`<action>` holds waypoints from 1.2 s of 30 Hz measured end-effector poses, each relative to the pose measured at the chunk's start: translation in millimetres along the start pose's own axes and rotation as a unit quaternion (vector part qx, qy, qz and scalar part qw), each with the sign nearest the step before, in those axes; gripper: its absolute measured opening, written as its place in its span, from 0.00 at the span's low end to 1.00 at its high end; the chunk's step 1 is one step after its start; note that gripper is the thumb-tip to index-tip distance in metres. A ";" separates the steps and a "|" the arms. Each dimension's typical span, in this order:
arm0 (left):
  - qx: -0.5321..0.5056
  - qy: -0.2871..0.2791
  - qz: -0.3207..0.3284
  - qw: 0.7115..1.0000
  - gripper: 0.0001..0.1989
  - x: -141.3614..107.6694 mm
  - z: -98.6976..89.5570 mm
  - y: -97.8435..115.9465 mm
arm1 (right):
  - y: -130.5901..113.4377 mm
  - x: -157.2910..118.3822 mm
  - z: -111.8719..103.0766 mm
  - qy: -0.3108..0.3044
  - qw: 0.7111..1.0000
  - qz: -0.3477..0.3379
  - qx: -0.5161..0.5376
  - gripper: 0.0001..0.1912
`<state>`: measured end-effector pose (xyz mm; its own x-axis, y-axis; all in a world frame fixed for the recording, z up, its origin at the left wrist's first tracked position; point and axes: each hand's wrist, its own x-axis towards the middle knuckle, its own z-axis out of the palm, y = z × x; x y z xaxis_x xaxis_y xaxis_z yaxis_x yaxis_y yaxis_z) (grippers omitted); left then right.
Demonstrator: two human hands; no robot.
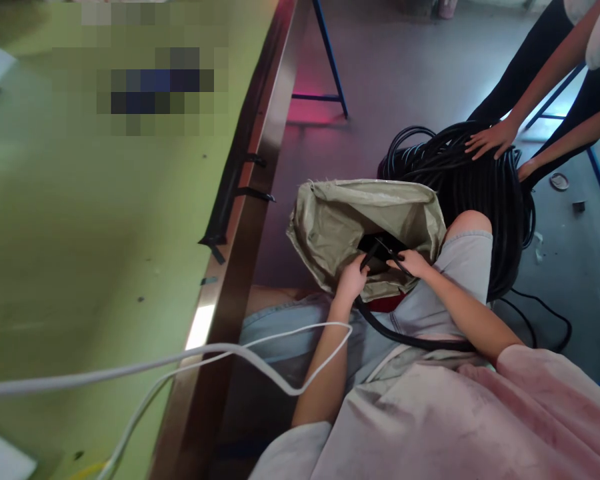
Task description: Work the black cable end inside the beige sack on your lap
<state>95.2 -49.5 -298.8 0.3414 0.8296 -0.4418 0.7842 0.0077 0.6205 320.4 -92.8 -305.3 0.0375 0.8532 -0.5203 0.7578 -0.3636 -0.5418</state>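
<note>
Black cable [391,335] at the hands [353,279], over open sack [325,227]

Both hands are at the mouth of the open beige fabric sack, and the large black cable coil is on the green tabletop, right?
No: the head view shows the coil on the floor, not the tabletop. The left hand and right hand are at the mouth of the sack.

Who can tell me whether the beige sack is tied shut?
No, the beige sack gapes open, with the left hand and right hand at its mouth.
</note>
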 end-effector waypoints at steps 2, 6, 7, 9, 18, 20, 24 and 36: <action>0.032 0.052 0.020 0.998 0.24 0.4 -4.4 2.9 | -0.7 0.8 1.0 0.007 1.000 -0.018 0.002 0.28; 0.066 0.076 0.031 0.994 0.24 0.0 -8.3 8.2 | -5.1 -1.6 -2.6 0.018 0.999 -0.029 0.004 0.29; 0.071 0.074 0.032 0.994 0.24 -0.2 -8.0 9.3 | -6.4 -3.1 -4.5 0.016 1.000 -0.021 0.005 0.30; 0.077 0.071 0.036 0.994 0.24 -0.1 -6.9 11.1 | -8.5 -6.5 -7.9 0.006 1.000 0.001 0.010 0.33; 0.088 0.066 0.046 0.993 0.24 1.2 -9.0 5.7 | -6.5 -3.9 -4.3 0.007 0.999 -0.023 0.036 0.30; 0.099 0.061 0.034 0.993 0.24 -0.9 -11.2 4.4 | -4.3 -4.0 -5.3 -0.029 0.999 -0.012 0.043 0.33; 0.108 0.070 0.020 0.992 0.24 -4.6 -15.1 3.8 | -0.8 -3.9 -3.5 -0.046 0.997 -0.023 0.050 0.34; 0.134 0.071 0.013 0.988 0.25 -6.6 -16.4 9.8 | -11.8 -7.5 -13.0 0.007 1.000 0.011 -0.003 0.33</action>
<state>92.1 -45.8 -279.2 0.3025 0.8978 -0.3200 0.8913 -0.1475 0.4287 319.6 -90.1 -286.4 0.0633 0.8501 -0.5228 0.7609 -0.3801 -0.5259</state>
